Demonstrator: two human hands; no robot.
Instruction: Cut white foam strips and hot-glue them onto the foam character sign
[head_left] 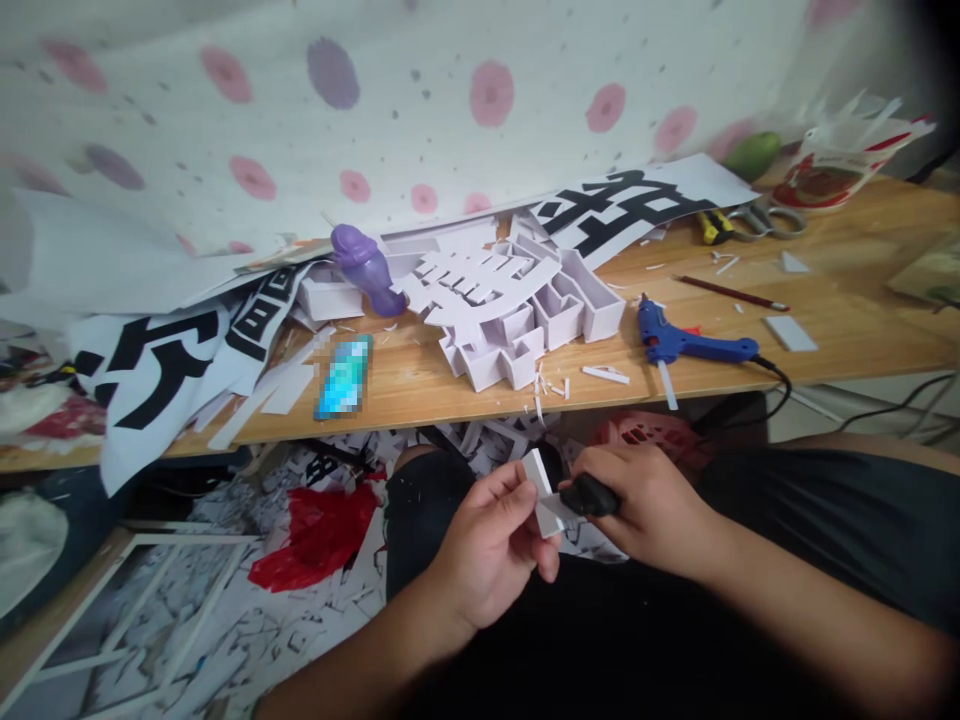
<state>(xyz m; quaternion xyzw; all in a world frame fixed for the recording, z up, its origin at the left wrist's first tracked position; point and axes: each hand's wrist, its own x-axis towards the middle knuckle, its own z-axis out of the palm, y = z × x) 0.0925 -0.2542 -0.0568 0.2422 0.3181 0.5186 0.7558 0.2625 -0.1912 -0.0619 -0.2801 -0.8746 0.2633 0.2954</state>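
Left hand (491,545) pinching foam piece (541,492)

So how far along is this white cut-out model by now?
Done: a white model of walled compartments stands on the table. In hand: the left hand holds a small white piece, and the right hand holds a dark tool against it. Left: printed sheets lie uncut, it seems.

Large black Chinese characters on white paper sheets (630,205) at the desk's back and on sheets (161,365) hanging over its left edge; none clearly readable. Red-printed white cup (832,165) at far right: lettering too small to read.
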